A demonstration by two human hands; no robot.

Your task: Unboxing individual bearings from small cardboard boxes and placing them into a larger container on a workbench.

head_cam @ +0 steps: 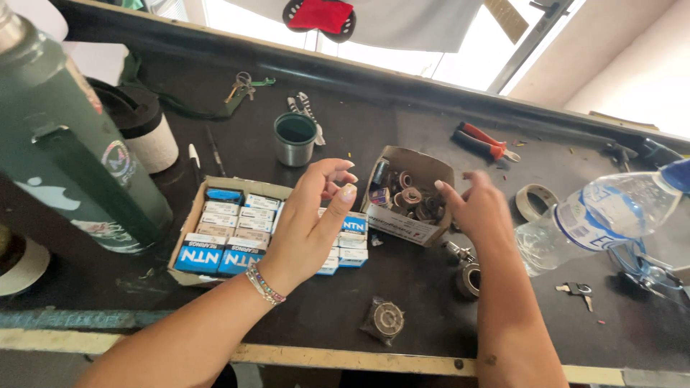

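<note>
— dark workbench (pixel 345 302) under a bright window, and it's crowded. what are the hands doing over it?

— both hover above the middle. left hand (pixel 310 223) is raised palm-in over the cardboard tray (pixel 188 228) of small blue-and-white boxes (pixel 219 253), fingers spread and slightly curled, gripping nothing. there's a beaded bracelet (pixel 264 284) on that wrist.

— and the other one?

— right hand (pixel 478 210) sits just beside the open carton of loose bearings (pixel 410 195), fingers loosely apart and blurred; i see nothing pinched in it. the carton stands between the two hands, touching the tray's right end, probably so loose parts and boxed ones stay within one reach.

— anything lying outside the cartons?

— a bagged bearing (pixel 384 319) near the front edge of the bench, and a bare one (pixel 468 279) just under the right forearm, both set apart from the carton as if already picked out.

— the rest looks pushed aside.

— yes, around the rim of the working area: a tall green flask (pixel 79 136) far left, a metal cup (pixel 295 138) behind the tray, keys (pixel 241 86) near the back, red-handled pliers (pixel 483 142), a tape roll (pixel 535 201), and a plastic water bottle (pixel 600 219) lying on its side at the right, well clear of the bearings.
</note>
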